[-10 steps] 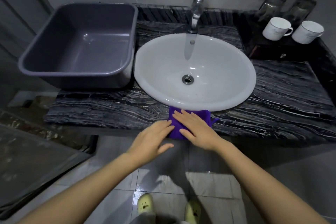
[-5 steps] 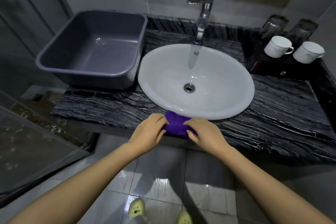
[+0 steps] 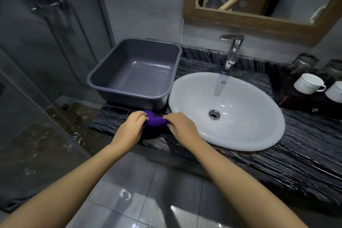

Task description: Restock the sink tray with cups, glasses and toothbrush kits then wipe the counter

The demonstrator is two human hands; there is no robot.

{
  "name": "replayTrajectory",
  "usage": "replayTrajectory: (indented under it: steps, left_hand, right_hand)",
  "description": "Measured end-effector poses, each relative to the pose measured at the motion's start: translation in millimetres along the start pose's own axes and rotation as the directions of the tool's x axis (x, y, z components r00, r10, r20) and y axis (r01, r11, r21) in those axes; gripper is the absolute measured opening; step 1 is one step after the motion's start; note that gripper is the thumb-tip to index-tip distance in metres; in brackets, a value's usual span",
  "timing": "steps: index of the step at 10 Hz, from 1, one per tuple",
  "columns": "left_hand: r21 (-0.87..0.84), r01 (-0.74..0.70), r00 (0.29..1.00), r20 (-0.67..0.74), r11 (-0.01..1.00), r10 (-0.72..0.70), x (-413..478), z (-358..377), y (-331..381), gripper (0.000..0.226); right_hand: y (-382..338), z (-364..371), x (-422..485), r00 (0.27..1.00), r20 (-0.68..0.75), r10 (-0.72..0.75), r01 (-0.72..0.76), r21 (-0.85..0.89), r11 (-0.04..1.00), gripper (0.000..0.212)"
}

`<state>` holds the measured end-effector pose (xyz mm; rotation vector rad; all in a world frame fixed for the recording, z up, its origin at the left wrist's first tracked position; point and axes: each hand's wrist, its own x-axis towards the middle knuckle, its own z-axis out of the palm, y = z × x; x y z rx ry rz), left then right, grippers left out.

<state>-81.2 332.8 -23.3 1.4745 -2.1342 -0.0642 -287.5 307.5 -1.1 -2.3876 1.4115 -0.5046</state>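
Far left stands a glass shower screen [image 3: 27,135], with a shower fitting [image 3: 44,3] blurred on the wall behind it. Next comes the grey tub [image 3: 135,72] on the far-left part of the dark veined surface [image 3: 305,153]; it stands upright, its right wall just beside the basin.

My left hand [image 3: 129,127] is curled on the near left strip of the surface, fingers closed on the left end of the purple cloth [image 3: 154,121]. The cloth is bunched into a short roll between my two hands, lying on the surface just in front of the tub's near corner and close to the basin's left rim. My right hand [image 3: 182,126] grips the cloth's right end, knuckles up, its outer edge near the basin's rim — whether it touches the rim I cannot tell.

The white basin [image 3: 240,140] sits in the middle of the surface, drain [image 3: 214,114] at its centre, with the chrome tap [image 3: 232,52] rising behind its far edge. Above the tap hangs a wood-framed mirror [image 3: 240,20].

At the far right a dark tray [image 3: 303,102] holds two white cups — one [image 3: 308,83] whole in view with its handle to the right, the other [image 3: 335,91] cut by the frame's edge. Behind them stand two glasses [image 3: 303,63], dim and blurred.
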Motion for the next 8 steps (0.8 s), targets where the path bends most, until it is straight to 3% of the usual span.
replayTrajectory:
  steps: [1, 3, 5, 6, 7, 8]
  left_hand:
    - [0.06, 0.001, 1.0, 0.01, 0.998, -0.002, -20.7, 4.9, -22.0, 0.022]
    - [0.037, -0.043, 0.962, 0.27, 0.998, 0.031, -42.6, 9.0, -49.5, 0.03]
    - [-0.109, 0.142, 0.894, 0.441, 0.984, -0.08, -17.2, -9.1, -53.4, 0.034]
    - [-0.105, 0.218, 0.829, 0.544, 0.97, -0.127, 5.2, -25.1, -54.6, 0.035]
    - [0.01, 0.247, 0.717, 0.671, 0.969, -0.19, 32.3, -45.7, -57.6, 0.037]
    - [0.098, 0.284, 0.564, 0.787, 0.954, -0.249, 48.1, -61.1, -60.4, 0.038]
  right_hand:
    - [-8.4, 34.2, 3.7, 0.998, 0.058, 0.0, 0.002, -0.027, 1.0, 0.034]
    - [-5.8, 57.2, 6.2, 0.984, 0.178, -0.016, 0.009, 0.04, 0.999, 0.039]
    - [-4.8, 31.4, 26.5, 0.896, 0.444, 0.013, -0.052, 0.076, 0.996, 0.051]
    - [-10.7, 13.6, 44.7, 0.816, 0.572, 0.086, -0.155, 0.074, 0.985, 0.047]
    - [-19.8, -3.0, 67.9, 0.678, 0.711, 0.186, -0.297, 0.034, 0.954, 0.041]
    - [-29.5, -14.7, 82.5, 0.498, 0.829, 0.255, -0.342, -0.082, 0.936, 0.041]
